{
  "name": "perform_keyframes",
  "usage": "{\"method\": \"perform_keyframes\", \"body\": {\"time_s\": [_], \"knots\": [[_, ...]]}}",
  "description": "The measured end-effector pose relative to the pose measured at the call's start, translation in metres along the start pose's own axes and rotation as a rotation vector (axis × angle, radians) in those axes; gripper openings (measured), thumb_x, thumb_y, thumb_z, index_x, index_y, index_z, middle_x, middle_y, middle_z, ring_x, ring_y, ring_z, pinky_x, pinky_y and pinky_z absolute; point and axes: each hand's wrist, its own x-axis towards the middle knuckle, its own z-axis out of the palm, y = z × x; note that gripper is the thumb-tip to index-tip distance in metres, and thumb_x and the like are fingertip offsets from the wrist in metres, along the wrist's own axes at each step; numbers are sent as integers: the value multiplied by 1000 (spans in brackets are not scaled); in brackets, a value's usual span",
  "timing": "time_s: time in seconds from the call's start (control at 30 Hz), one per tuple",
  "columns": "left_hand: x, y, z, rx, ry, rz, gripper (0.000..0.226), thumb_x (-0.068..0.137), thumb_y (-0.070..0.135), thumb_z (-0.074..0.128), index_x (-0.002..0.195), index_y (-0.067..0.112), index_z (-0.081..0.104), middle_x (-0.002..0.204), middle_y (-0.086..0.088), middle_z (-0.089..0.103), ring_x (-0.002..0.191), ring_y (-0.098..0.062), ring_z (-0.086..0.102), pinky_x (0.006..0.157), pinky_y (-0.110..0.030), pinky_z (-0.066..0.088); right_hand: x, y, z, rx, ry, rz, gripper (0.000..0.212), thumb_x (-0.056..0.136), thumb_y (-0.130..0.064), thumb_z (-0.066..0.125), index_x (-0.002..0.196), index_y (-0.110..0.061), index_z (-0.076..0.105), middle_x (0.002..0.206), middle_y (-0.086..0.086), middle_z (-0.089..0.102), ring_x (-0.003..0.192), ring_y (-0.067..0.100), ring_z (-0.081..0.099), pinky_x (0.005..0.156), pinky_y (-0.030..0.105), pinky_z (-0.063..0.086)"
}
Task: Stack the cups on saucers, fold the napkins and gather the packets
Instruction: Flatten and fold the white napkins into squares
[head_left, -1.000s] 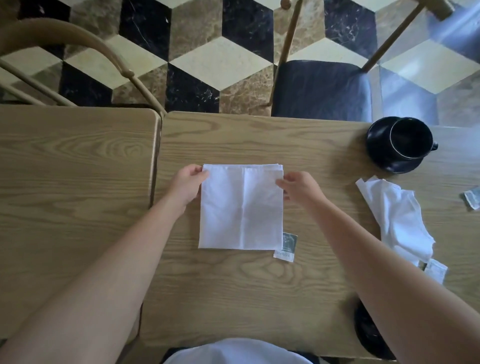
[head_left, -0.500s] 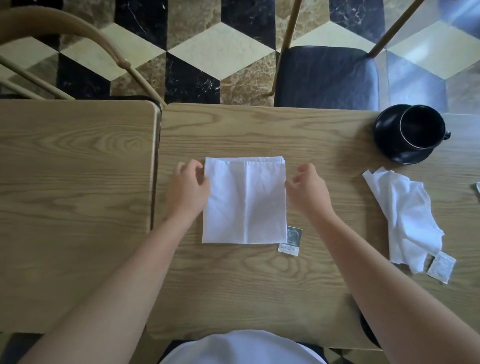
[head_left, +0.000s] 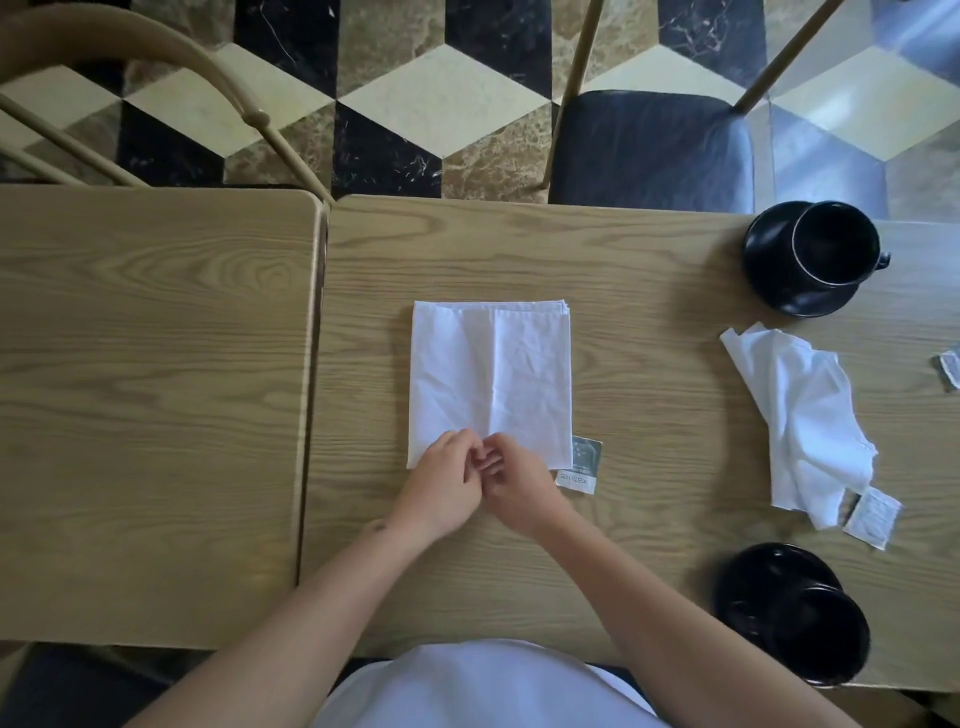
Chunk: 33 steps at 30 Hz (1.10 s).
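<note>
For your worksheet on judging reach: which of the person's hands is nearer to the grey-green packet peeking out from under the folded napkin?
Right. The right hand sits just left of the grey-green packet, at the folded napkin's near edge. The left hand lies farther left, beyond the right.

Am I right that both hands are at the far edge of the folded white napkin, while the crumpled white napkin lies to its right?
Not quite: in the head view both the left hand and right hand are at the near edge of the folded white napkin. The crumpled white napkin does lie to its right.
</note>
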Motion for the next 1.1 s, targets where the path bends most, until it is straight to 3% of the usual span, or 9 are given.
{"method": "perform_keyframes", "body": {"time_s": [0.07, 0.17, 0.3, 0.5, 0.6, 0.7, 0.87, 1.0, 1.1], "knots": [[5, -4, -1, -6, 3, -70, 15, 87, 1, 50, 84, 14, 56, 93, -5, 61, 91, -25, 58, 77, -31, 44, 3, 5, -5, -4, 15, 27, 30, 86, 1, 47, 107, -13, 63, 96, -2, 68, 93, 18, 66, 84, 24, 52], [11, -15, -11, -61, 28, -214, 11, 88, 6, 52, 89, 11, 61, 89, 0, 63, 82, -21, 59, 66, -25, 44, 6, 15, -25, -4, 122, 133, 26, 89, -3, 48, 106, -12, 66, 92, -3, 69, 86, 18, 65, 64, 9, 44], [10, -28, -24, -114, 74, -354, 13, 89, 12, 52, 96, 18, 62, 89, 4, 63, 79, -15, 60, 60, -25, 42, 1, 23, -50, 97, 148, 214, 28, 84, -5, 44, 96, -20, 64, 84, -7, 75, 91, 20, 71, 64, 26, 51], [12, -19, -23, -193, 121, -433, 6, 85, 15, 57, 89, 15, 61, 76, 3, 60, 67, -15, 55, 57, -29, 38, 3, 19, -48, 163, 145, 249, 20, 83, -10, 50, 93, -20, 64, 88, 1, 76, 86, 26, 71, 62, 31, 51], [7, -22, -29, -198, 318, -477, 3, 85, 17, 62, 83, 19, 60, 74, 5, 62, 66, -14, 58, 52, -27, 37, -7, 24, -57, 75, 322, 220, 16, 87, -17, 56, 100, -22, 62, 90, -5, 69, 75, 18, 67, 60, 29, 49], [-3, -32, -35, -175, 525, -551, 10, 86, 22, 66, 82, 19, 58, 75, 8, 61, 70, -14, 59, 52, -27, 35, -19, 34, -67, -66, 523, 248, 11, 87, -25, 58, 98, -21, 60, 90, -8, 65, 81, 17, 62, 65, 32, 42], [-5, -34, -28, -313, 317, -661, 30, 84, 38, 72, 83, 11, 58, 77, -2, 64, 68, -22, 59, 56, -30, 38, -20, 34, -64, -85, 398, 385, 22, 86, -40, 64, 88, -19, 58, 84, -7, 65, 72, 9, 58, 53, 29, 38], [-2, -33, -25, -434, 266, -599, 43, 87, 24, 72, 63, 16, 38, 62, -5, 36, 61, -22, 35, 60, -32, 25, -17, 27, -62, 11, 344, 390, 23, 85, -30, 68, 71, -14, 57, 64, -5, 59, 66, 19, 56, 55, 30, 39], [-8, -32, -29, -538, 274, -574, 32, 91, 24, 68, 68, 11, 50, 67, -8, 50, 62, -24, 51, 61, -33, 40, -26, 21, -65, 142, 335, 367, 16, 83, -23, 69, 80, -8, 66, 73, 2, 68, 71, 23, 64, 62, 30, 46]]}}
